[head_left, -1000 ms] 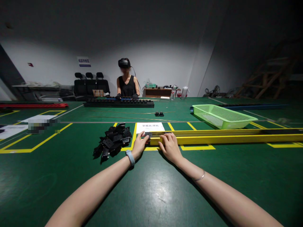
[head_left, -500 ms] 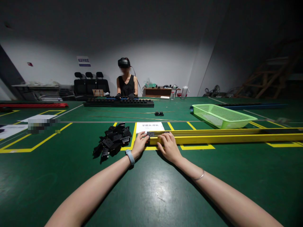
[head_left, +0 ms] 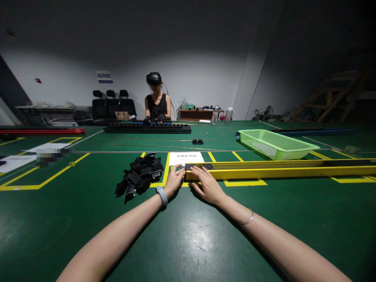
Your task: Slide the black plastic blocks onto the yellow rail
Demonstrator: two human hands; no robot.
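Observation:
A long yellow rail (head_left: 264,172) with an open channel lies across the table in front of me. Inside the channel's left end sits a black block (head_left: 188,167), partly covered by my fingers, and a second black block (head_left: 209,166) shows just to its right. My left hand (head_left: 174,183) is at the rail's left end, fingers stretched out and touching the end by the first block. Laid over the near wall of the rail, my right hand (head_left: 208,185) has its fingers extended onto the first block. A heap of black plastic modules (head_left: 139,174) lies left of my left hand.
Behind the rail are a printed paper sheet (head_left: 186,157) and a light green basket (head_left: 276,145). Two small black parts (head_left: 197,141) and thin rods lie farther back. Across the table, a person (head_left: 158,105) in a headset works at black rails (head_left: 147,128).
The black block at the rail's end has gone farther into the channel. My right hand has shifted left onto it, uncovering the second block. My left fingers have come off the block's top.

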